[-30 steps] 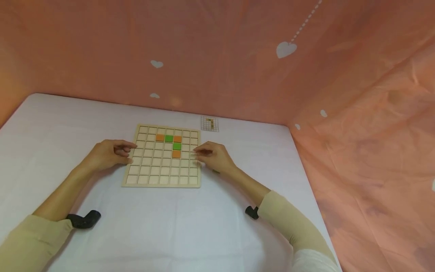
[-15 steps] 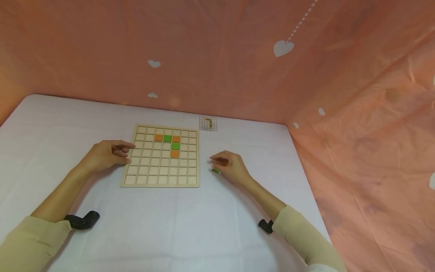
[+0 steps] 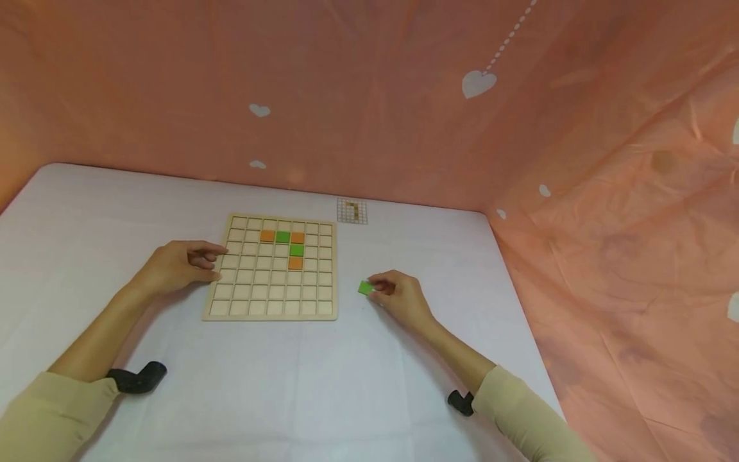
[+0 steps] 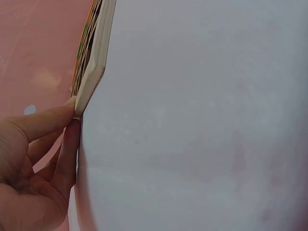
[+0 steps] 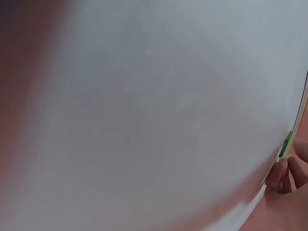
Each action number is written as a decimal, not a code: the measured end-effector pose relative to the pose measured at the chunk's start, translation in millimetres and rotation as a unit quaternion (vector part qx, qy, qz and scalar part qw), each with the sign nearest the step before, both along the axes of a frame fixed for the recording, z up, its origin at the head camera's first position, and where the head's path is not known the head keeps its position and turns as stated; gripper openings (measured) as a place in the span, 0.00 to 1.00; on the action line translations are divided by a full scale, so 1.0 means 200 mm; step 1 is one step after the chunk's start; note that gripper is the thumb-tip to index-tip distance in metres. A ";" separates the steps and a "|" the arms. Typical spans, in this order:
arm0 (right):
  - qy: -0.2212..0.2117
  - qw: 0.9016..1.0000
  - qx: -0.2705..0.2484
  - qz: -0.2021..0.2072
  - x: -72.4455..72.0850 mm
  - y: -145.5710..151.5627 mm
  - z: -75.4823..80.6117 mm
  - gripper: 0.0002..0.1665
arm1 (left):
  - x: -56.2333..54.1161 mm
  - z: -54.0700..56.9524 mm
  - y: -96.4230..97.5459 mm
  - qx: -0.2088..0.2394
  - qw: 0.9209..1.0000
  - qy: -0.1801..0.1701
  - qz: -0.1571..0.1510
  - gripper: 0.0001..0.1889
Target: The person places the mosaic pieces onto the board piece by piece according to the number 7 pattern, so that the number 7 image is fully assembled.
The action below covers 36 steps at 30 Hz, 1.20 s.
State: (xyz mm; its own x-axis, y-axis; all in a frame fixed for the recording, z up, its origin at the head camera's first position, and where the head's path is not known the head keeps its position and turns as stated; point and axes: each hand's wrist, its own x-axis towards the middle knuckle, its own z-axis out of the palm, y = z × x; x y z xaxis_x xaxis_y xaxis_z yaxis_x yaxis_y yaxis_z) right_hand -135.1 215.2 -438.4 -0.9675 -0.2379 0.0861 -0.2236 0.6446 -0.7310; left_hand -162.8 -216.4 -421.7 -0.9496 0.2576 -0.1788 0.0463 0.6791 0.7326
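Observation:
A pale wooden grid board (image 3: 276, 292) lies on the white table, its sunken squares holding several orange and green tiles in a bent line. At its left edge, the left hand (image 3: 176, 264) holds on with thumb and forefinger; in the left wrist view the fingertips (image 4: 70, 102) grip the board's corner. To the right of the board, the right hand (image 3: 404, 296) pinches a green square tile (image 3: 365, 288) by its right side, over the tabletop. The right wrist view shows this same green tile (image 5: 285, 144) edge-on at the fingertips, low at the right.
A small card (image 3: 352, 210) printed with a grid and a coloured bent line lies behind the board's right corner. An orange cloth (image 3: 369, 115) with white hearts hangs behind the table and along its right side. Black curved pieces (image 3: 138, 378) stick out at both sleeves.
The right hand has left the board's right edge, moved right and nearer the body, and taken hold of the green tile lying there. The left hand has stayed at the board's left edge.

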 end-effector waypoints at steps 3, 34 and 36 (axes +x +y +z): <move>0.014 1.000 0.005 -0.001 0.01 -0.01 -0.01 0.16 | 0.00 0.00 0.00 0.003 1.000 -0.003 0.001 0.29; 0.066 0.996 0.051 0.040 0.00 -0.09 -0.04 0.15 | 0.00 0.01 0.01 -0.011 1.000 0.010 0.004 0.28; 0.068 0.995 0.058 0.043 0.00 -0.09 -0.03 0.15 | 0.00 0.01 0.01 -0.013 1.000 0.013 0.003 0.28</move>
